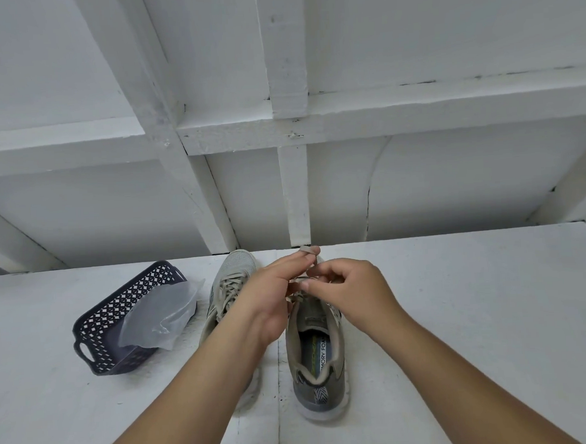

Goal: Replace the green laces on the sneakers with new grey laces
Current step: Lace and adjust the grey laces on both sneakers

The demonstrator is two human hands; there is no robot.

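Observation:
Two grey sneakers stand side by side on the white table, toes pointing away from me. The left sneaker [231, 276] is laced with grey laces and partly hidden under my left forearm. Both hands work over the upper eyelets of the right sneaker [317, 349]. My left hand [272, 297] has a grey lace [307, 249] looped over a fingertip, just above the shoe. My right hand [351, 291] pinches the lace near the tongue. No green lace is visible.
A dark perforated plastic basket [120, 315] stands at the left of the shoes, with a crumpled clear plastic bag [160, 313] lying in it. A white wooden wall with beams rises right behind the table's far edge [421, 237].

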